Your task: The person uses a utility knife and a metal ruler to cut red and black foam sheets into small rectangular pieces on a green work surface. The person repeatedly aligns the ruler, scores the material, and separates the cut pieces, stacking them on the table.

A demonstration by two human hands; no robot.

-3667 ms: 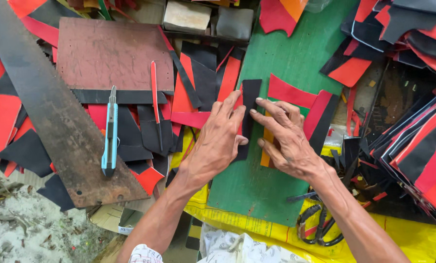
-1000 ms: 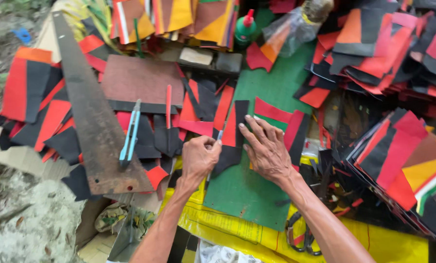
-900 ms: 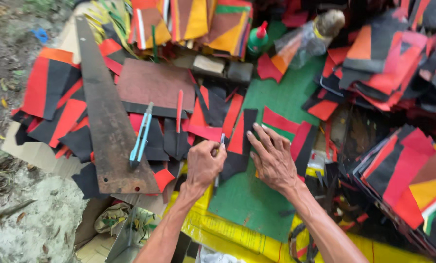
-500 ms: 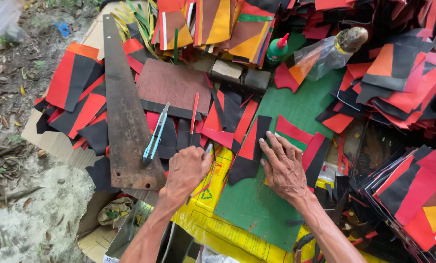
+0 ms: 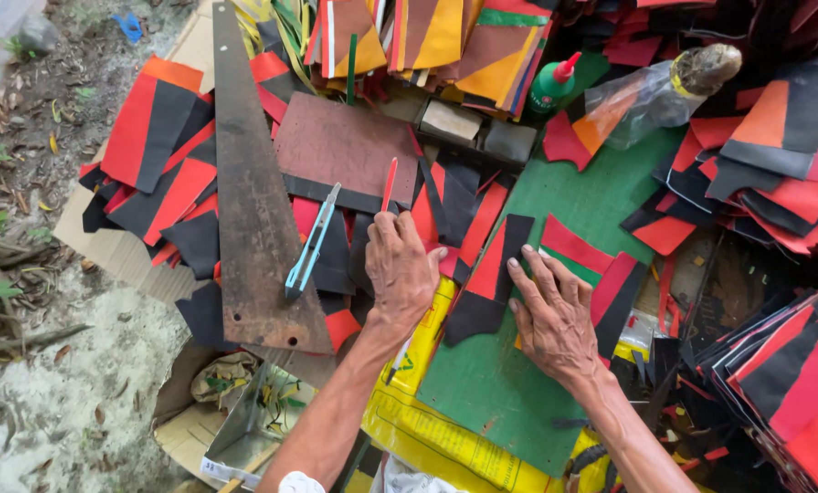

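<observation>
Loosely curled, the left hand (image 5: 400, 269) rests knuckles-up on a heap of red and black cut pieces, its fingertips at the lower end of a thin red pen-like stick (image 5: 389, 183); whether it actually grips the stick cannot be told. Flat and spread, the right hand (image 5: 555, 319) presses down beside a black-and-red stitched strip (image 5: 489, 278), its fingertips touching the strip's right edge and closing on nothing. This strip lies between the two hands on the green cutting mat (image 5: 500, 402), above a yellow plastic sheet (image 5: 418, 429). Left of the left hand, a light-blue utility knife (image 5: 312, 242) lies on a long rusty tapered metal blade (image 5: 253, 201). Farther off sit a rusty brown rectangular plate (image 5: 345, 146), then a green glue bottle with a red tip (image 5: 551, 87).
</observation>
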